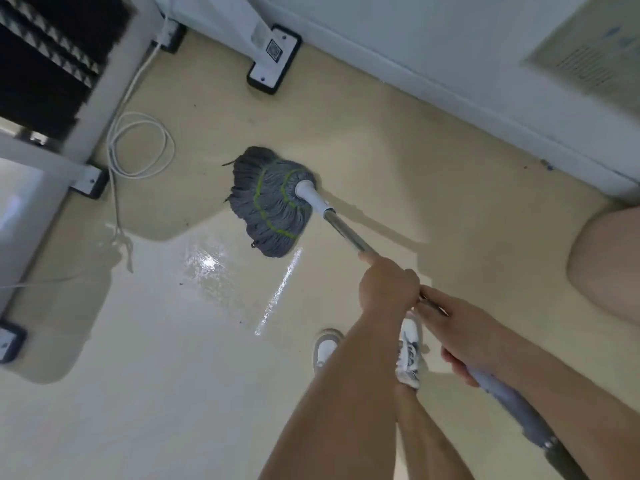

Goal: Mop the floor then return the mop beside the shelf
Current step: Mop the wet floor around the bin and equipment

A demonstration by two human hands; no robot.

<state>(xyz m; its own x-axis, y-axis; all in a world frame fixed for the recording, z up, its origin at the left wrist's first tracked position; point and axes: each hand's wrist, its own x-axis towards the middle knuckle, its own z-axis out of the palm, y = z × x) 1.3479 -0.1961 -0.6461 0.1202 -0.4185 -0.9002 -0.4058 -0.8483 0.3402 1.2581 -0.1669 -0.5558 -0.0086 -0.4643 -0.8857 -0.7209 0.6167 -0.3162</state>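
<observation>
Head view: grey string mop with green stitching lies fanned on the floor, shaft running centre to lower right; left hand and right hand both clench it.

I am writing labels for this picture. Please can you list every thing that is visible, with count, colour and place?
mop head: one, grey with green bands, on floor, centre
mop handle: one, silver, grey grip
floor: cream, wet shine at centre
cable: one, white, coiled, upper left
stand feet: four, black and white, top and left edge
wall: white, top right
shoes: two, white and grey
left hand: grips handle, forward
right hand: grips handle, behind
</observation>
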